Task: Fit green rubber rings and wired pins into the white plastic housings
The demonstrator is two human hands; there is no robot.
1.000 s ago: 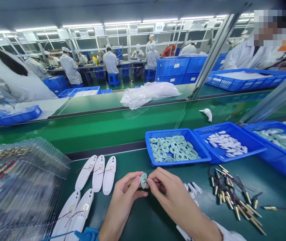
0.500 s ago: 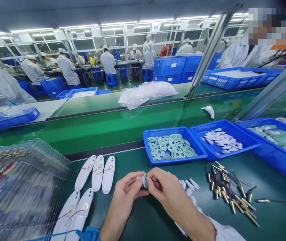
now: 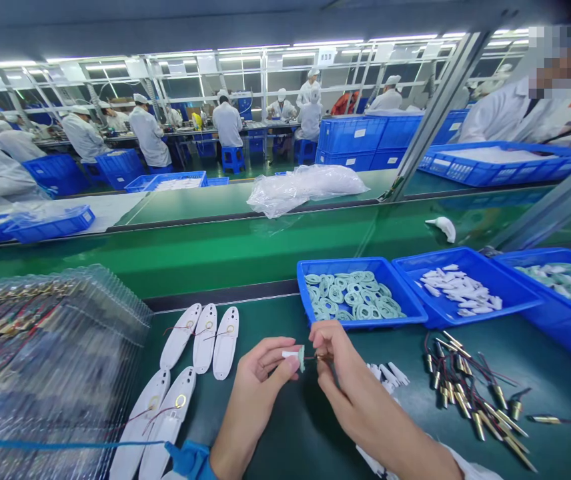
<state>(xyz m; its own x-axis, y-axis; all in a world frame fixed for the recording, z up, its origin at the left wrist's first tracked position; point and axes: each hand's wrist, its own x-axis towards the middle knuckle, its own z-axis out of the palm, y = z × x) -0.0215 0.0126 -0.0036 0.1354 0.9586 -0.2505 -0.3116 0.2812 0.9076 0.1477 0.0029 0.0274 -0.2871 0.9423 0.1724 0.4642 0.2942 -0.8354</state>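
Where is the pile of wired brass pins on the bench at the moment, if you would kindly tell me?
In the head view, the wired brass pins lie on the green bench to the right of the right hand, just below the blue tray of white pieces.

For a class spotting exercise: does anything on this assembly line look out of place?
A lone white plastic part lies on the green conveyor belt, away from the blue tray of white pieces, so it looks stray.
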